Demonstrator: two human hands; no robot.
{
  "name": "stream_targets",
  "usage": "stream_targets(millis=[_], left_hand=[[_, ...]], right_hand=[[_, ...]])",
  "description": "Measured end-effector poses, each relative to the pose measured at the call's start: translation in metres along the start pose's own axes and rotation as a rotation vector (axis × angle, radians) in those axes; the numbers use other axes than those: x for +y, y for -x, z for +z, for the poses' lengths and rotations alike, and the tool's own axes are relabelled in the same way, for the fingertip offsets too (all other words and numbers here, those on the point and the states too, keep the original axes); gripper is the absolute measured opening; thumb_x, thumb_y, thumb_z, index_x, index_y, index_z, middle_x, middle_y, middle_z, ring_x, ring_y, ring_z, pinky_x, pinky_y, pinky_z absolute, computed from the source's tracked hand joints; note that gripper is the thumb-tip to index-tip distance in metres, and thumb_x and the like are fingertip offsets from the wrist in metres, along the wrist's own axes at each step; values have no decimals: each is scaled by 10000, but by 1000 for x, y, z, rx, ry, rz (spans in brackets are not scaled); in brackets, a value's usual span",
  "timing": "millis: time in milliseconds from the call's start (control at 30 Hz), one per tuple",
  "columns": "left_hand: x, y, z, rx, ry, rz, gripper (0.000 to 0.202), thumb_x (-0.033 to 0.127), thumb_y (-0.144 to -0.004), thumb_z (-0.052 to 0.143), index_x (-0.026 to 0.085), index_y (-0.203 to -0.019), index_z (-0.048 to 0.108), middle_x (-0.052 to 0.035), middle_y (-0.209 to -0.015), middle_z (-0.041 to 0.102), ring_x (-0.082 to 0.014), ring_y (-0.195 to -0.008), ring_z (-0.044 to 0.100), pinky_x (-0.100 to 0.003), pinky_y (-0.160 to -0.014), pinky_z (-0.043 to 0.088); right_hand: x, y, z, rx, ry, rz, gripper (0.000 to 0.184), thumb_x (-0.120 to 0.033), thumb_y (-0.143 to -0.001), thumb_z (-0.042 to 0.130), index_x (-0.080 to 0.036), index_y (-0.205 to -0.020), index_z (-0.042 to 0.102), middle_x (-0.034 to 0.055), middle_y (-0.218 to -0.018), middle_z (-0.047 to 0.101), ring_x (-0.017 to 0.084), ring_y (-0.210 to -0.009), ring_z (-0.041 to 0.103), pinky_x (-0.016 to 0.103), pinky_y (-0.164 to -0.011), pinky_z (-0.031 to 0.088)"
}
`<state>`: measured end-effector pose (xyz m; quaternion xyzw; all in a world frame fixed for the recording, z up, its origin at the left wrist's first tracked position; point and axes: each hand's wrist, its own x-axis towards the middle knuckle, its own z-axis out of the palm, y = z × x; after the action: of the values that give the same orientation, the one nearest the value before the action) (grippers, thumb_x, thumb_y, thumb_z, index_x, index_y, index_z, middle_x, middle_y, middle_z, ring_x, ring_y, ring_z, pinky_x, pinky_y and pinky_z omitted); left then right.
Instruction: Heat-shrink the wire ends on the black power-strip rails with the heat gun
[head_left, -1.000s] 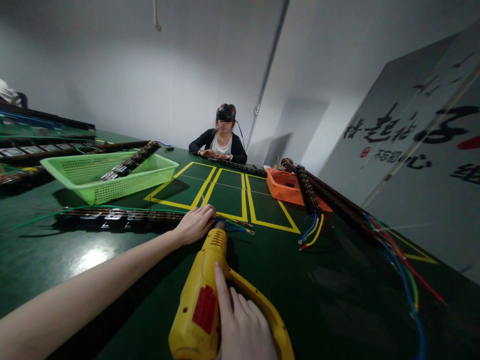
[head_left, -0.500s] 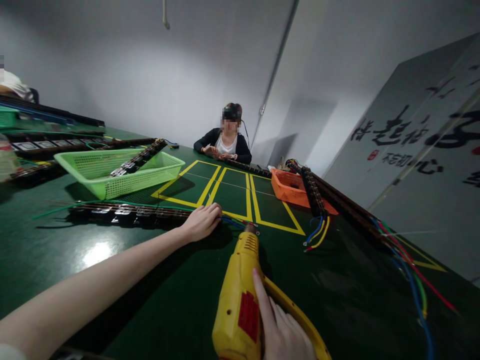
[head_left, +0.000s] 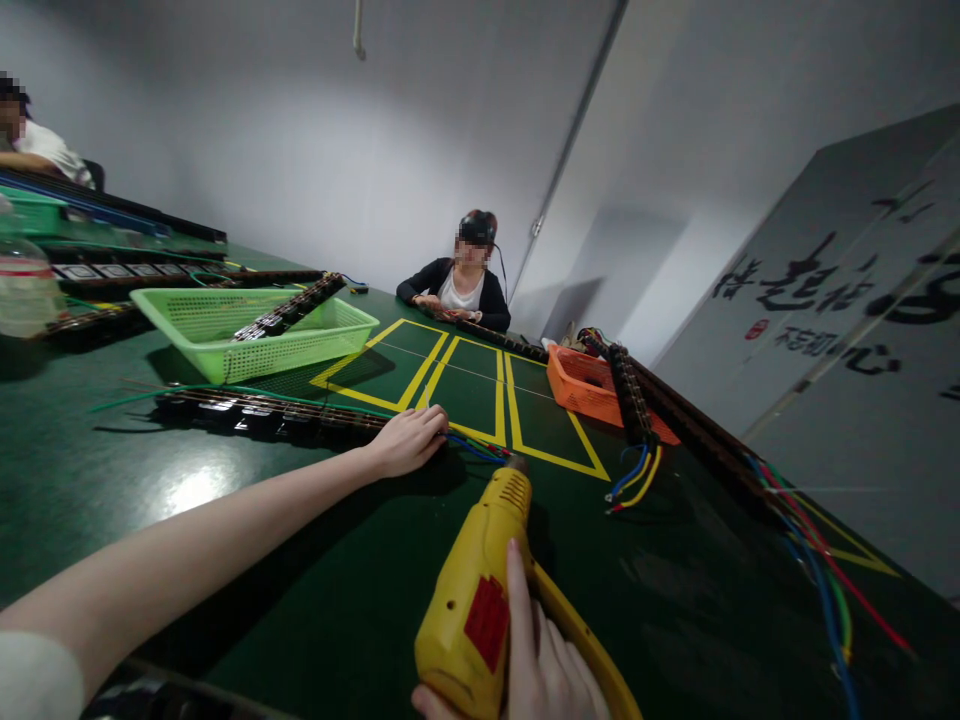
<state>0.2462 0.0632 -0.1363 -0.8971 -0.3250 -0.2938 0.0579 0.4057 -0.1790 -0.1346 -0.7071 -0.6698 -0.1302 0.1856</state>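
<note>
My right hand is closed round the grip of a yellow electric screwdriver, forefinger laid along its side by a red label. The tool's nose points away from me toward a bundle of coloured wires on the green table. My left hand lies at the right end of a long dark terminal strip, fingers curled on it beside those wires. The strip stretches leftward across the table.
A green basket holding another strip stands at the back left, an orange basket at the back right. More strips and loose wires run along the right edge. A person sits opposite; another sits far left. Yellow tape lines mark the table.
The screwdriver has moved right, away from my left hand, its nose now by the wire ends. My left hand has stayed on the strip. The view has shifted slightly.
</note>
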Motion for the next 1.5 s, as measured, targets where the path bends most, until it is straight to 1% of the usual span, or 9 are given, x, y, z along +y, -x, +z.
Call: stream_targets(millis=[200, 400, 500, 867, 1067, 1200, 1300, 1400, 1500], left_hand=[[-1, 0, 2, -12, -8, 2, 172, 282, -935, 334, 192, -969, 476, -63, -1019, 533, -176, -900, 541, -302, -776, 430], [1, -1, 0, -40, 1, 25, 162, 272, -935, 333, 191, -970, 469, -63, -1016, 531, -179, -908, 542, -294, -769, 423], [1, -1, -1, -44, 13, 40, 141, 262, -931, 346, 193, -973, 462, -59, -1025, 529, -176, -900, 543, -285, -756, 420], [2, 0, -4, -43, -7, 56, 151, 264, -940, 335, 185, -965, 462, -65, -1021, 533, -179, -877, 546, -297, -756, 430], [1, 1, -2, -37, -18, 69, 159, 275, -948, 322, 184, -967, 451, -63, -1023, 530, -177, -897, 545, -294, -780, 436], [0, 2, -1, -24, -33, 74, 134, 266, -937, 343, 188, -960, 449, -57, -1024, 531, -173, -868, 543, -296, -757, 435], [-1, 2, -1, -19, -29, 77, 136, 267, -936, 343, 189, -962, 451, -58, -1026, 530, -173, -880, 546, -292, -757, 437], [0, 2, -1, -13, -28, 80, 138, 265, -936, 342, 187, -964, 453, -60, -1028, 530, -173, -892, 549, -290, -765, 437], [0, 2, -1, -6, -35, 79, 129, 258, -933, 351, 185, -960, 453, -57, -1025, 533, -170, -887, 549, -290, -761, 435]], right_hand=[[-26, -4, 5, -26, -29, -80, 1413, -538, -394, 785, -111, -1429, -77, 186, -1047, 627, 336, -858, 626, 466, -752, 516], [-55, -7, 4, -85, -59, -66, 1390, -627, -335, 785, -93, -1448, 148, 200, -1054, 630, 349, -893, 611, 497, -821, 488], [-57, -8, 4, -125, -94, -90, 1414, -647, -340, 777, -111, -1458, 97, 187, -1047, 634, 351, -871, 614, 517, -796, 492], [-38, -14, -3, -196, -197, -112, 1404, -623, -369, 793, -194, -1464, 25, 126, -1071, 629, 319, -921, 606, 481, -838, 489], [-7, -15, -2, -224, -171, -223, 1369, -832, -434, 608, -189, -1461, -29, 115, -993, 650, 310, -845, 635, 456, -743, 527], [17, -6, -3, -164, -124, -316, 1151, -735, -656, 547, -206, -1454, -91, 95, -1029, 651, 261, -855, 648, 375, -704, 538], [26, 3, -1, -83, -84, -264, 927, -621, -789, 451, -202, -1463, -28, 106, -1038, 650, 252, -879, 644, 363, -723, 524], [26, 9, 0, -18, -77, -161, 968, -702, -745, 426, -191, -1461, 23, 120, -1048, 643, 278, -897, 635, 401, -752, 509], [24, 11, 1, -5, -81, -121, 1223, -851, -526, 505, -196, -1452, 49, 116, -1027, 644, 299, -873, 633, 418, -747, 508]])
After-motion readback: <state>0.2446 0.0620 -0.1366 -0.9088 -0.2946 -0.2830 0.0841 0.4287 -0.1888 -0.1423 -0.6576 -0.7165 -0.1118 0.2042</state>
